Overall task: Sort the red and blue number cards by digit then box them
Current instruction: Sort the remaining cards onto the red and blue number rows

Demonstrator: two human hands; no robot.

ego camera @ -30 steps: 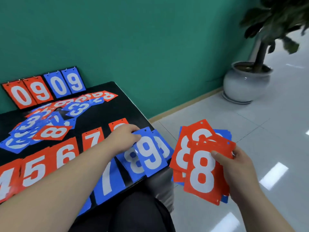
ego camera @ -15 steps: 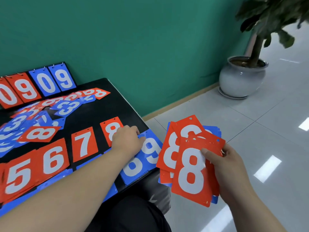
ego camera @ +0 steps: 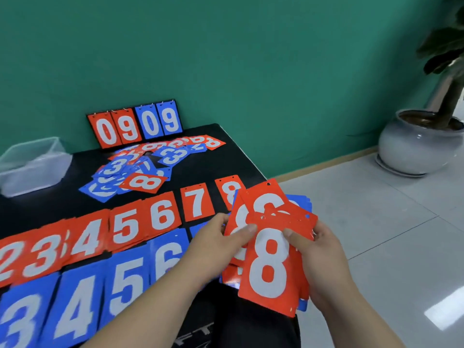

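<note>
My right hand (ego camera: 319, 257) grips a fanned stack of red and blue cards (ego camera: 271, 262), a red 8 on top, held off the table's right edge. My left hand (ego camera: 221, 239) pinches the left side of that top red 8, thumb on its face. On the black table (ego camera: 226, 159) lies a row of red cards (ego camera: 125, 227) from 2 to 8. In front of it runs a row of blue cards (ego camera: 75, 305) showing 3, 4, 5, 6. An unsorted heap of red and blue cards (ego camera: 140, 169) lies further back.
A clear plastic box (ego camera: 32, 167) stands at the table's back left. A flip scoreboard (ego camera: 136, 126) reading 0909 leans against the green wall. A potted plant (ego camera: 421, 141) stands on the tiled floor to the right.
My left hand left the blue cards at the table's right front and came over to the stack, now pinching the top red 8. The view swung left, revealing the clear box.
</note>
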